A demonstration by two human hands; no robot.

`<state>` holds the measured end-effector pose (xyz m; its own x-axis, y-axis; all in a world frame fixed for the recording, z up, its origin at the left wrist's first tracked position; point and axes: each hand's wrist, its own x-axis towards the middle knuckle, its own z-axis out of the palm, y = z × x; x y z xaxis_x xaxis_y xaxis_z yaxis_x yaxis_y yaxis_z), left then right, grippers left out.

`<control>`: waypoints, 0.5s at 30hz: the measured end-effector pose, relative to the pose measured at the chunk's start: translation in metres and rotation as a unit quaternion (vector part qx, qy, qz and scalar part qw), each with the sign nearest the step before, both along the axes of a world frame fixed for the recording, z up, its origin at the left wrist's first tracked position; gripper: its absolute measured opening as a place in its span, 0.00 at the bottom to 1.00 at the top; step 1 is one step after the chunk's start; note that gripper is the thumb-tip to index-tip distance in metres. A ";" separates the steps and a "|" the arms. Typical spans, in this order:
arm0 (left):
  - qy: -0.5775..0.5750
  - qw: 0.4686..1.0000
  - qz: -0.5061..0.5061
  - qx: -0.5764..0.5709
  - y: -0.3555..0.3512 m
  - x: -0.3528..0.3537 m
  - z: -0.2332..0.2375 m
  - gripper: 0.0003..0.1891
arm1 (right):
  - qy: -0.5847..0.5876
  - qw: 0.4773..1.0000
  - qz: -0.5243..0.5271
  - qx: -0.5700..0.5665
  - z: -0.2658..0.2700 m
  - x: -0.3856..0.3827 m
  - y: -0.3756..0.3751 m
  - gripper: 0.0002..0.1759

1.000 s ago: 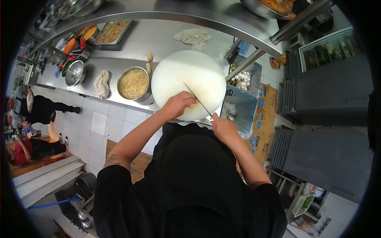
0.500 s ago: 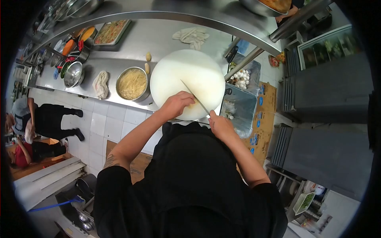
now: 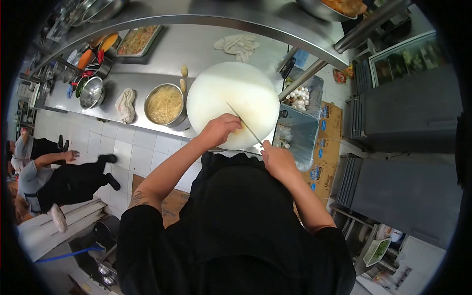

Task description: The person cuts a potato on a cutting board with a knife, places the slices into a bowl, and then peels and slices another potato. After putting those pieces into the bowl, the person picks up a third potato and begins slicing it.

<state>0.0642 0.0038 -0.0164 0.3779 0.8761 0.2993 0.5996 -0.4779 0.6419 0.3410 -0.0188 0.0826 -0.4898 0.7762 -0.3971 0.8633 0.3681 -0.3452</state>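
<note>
My right hand (image 3: 279, 161) grips the handle of a kitchen knife (image 3: 244, 123), its thin blade slanting up and left across a round white cutting board (image 3: 216, 86). Against the left side of the blade, my left hand (image 3: 222, 130) presses down with bent fingers. A yellowish patch shows at its fingertips; the hand hides what it holds. Left of the board stands a metal pot (image 3: 146, 109) full of thin pale yellow strips (image 3: 164, 104). Two small yellowish pieces (image 3: 184, 70) lie by the board's upper left edge.
A steel shelf (image 3: 211, 19) runs above the counter. Cloths (image 3: 126, 105), a metal bowl (image 3: 92, 93) and a tray of chopped food (image 3: 139, 40) lie leftward. Grey bins (image 3: 301, 130) stand right, one holding white, rounded items (image 3: 299, 98). Other people (image 3: 64, 184) walk at far left.
The knife and my right hand have shifted slightly down and right; my left hand stays in place. At the left, the people have changed position, one nearer now.
</note>
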 end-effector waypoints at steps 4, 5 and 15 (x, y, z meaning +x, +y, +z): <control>-0.007 1.000 -0.005 -0.008 0.001 0.002 -0.001 0.13 | 0.020 1.000 -0.013 0.011 -0.036 0.001 0.008 0.11; -0.007 1.000 -0.006 -0.007 0.000 0.000 -0.001 0.13 | 0.031 0.999 -0.008 0.012 -0.015 -0.001 0.004 0.11; 0.002 1.000 -0.005 -0.001 -0.001 0.000 0.002 0.11 | 0.043 0.999 -0.012 0.002 -0.004 -0.001 0.000 0.12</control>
<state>0.0640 0.0032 -0.0143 0.3883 0.8729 0.2956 0.5964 -0.4825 0.6415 0.3397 -0.0187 0.0781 -0.5037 0.7894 -0.3509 0.8388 0.3499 -0.4171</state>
